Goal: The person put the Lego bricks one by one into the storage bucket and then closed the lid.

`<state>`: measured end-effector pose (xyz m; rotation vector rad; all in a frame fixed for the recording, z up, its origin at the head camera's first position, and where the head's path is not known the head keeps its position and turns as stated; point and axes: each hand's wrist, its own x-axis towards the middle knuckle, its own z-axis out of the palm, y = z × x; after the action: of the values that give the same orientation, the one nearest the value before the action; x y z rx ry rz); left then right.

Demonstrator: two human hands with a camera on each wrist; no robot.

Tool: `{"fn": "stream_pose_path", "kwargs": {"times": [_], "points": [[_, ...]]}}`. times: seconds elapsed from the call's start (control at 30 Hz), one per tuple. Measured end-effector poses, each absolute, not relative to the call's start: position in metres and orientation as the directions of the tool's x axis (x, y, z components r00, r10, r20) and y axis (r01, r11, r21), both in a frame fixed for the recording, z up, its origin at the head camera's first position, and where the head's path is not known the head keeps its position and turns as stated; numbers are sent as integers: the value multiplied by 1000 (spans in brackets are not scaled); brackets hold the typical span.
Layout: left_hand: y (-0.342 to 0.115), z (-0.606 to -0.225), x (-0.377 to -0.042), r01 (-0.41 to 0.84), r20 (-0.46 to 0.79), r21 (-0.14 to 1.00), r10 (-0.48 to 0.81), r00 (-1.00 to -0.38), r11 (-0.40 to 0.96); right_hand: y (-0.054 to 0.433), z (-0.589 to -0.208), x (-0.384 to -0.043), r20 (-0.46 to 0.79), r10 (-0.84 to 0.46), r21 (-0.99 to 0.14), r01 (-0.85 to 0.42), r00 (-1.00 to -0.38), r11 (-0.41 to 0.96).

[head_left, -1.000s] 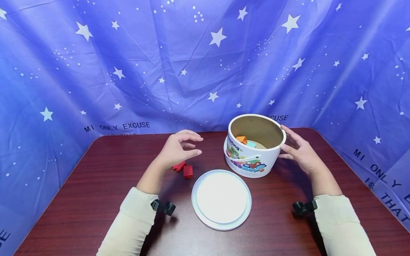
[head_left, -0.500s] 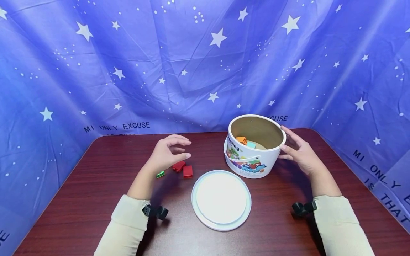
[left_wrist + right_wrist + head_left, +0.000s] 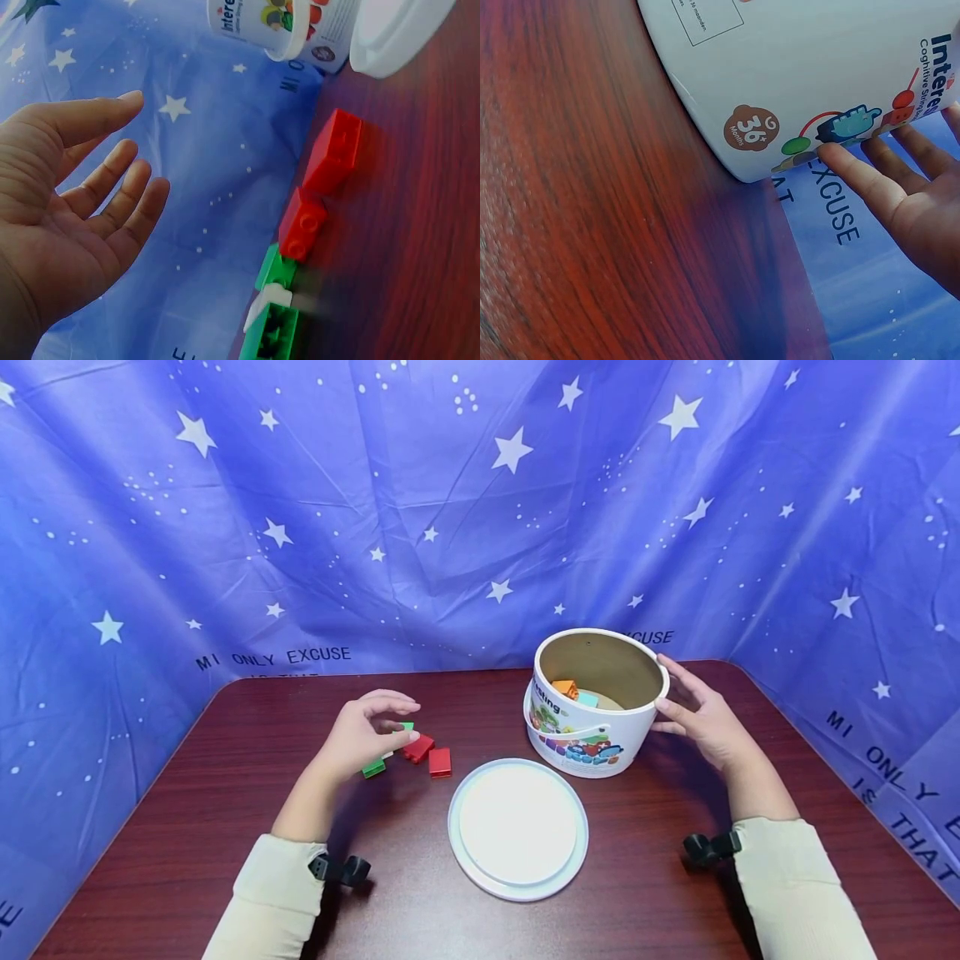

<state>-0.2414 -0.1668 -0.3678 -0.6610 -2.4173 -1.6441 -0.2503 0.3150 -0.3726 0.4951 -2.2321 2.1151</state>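
Observation:
My left hand (image 3: 367, 735) hovers over the left of the table with loosely bent fingers and nothing in them. Below and beside it lie two red toy blocks (image 3: 440, 762), two green blocks (image 3: 276, 266) and a white piece (image 3: 268, 306), partly covered by the hand in the head view. My right hand (image 3: 701, 718) touches the right outer side of a white bucket (image 3: 592, 752), fingers spread along the wall near the rim. Inside the bucket show an orange block (image 3: 565, 688) and a light blue block (image 3: 587, 698); its near wall hides part of the floor.
A round white lid (image 3: 517, 827) lies flat on the dark red wooden table (image 3: 637, 877), in front of the bucket. The bucket's white handle (image 3: 570, 735) hangs down its front. A blue starry cloth (image 3: 450, 527) hangs behind the table and at both sides.
My left hand has moved left and toward me, off to the left of the red blocks, uncovering the green blocks and the white piece. My right hand and the bucket have stayed put.

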Motion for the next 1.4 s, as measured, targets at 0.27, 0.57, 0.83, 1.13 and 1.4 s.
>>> {"fn": "stream_pose_path", "kwargs": {"times": [0.27,0.57,0.83,1.13,1.4], "points": [[-183,-378,-244,407,337,853,250,-908,327,317,-375,-251,230,-210,-969,-243,-950,38],[-201,-394,-251,341,284,871,204,-937,353,317,-376,-251,219,-214,-971,-235,-952,50],[-219,-406,-256,265,176,856,231,-957,444,315,-374,-250,229,-215,-970,-240,-950,29],[-237,-414,-257,199,57,837,281,-958,509,315,-374,-249,239,-214,-968,-251,-947,29],[-244,-414,-258,234,27,779,341,-939,582,314,-372,-250,250,-219,-967,-253,-943,-14]]}}
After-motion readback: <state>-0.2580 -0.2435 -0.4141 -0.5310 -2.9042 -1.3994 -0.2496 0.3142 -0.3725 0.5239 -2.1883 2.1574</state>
